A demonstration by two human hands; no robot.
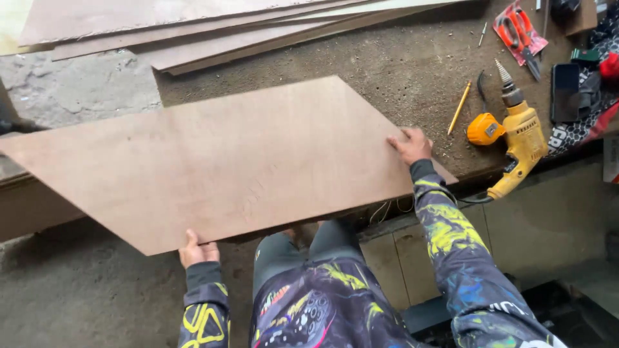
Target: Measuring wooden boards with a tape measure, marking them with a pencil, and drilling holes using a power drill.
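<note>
A large brown plywood sheet (225, 158), cut as a slanted four-sided shape, lies partly on a dusty workbench (400, 71) and overhangs toward me. My left hand (196, 250) grips its near edge, thumb on top. Resting flat on the sheet's right corner is my right hand (411, 145), fingers spread and pressing down. Both sleeves are dark with bright yellow patterns.
A yellow electric drill (521, 135) and a yellow tape measure (485, 129) lie right of the sheet, with a yellow pencil (459, 107). Red-handled scissors in a pack (519, 29) and a dark phone (565, 92) sit at the far right. More boards (193, 29) are stacked at the back.
</note>
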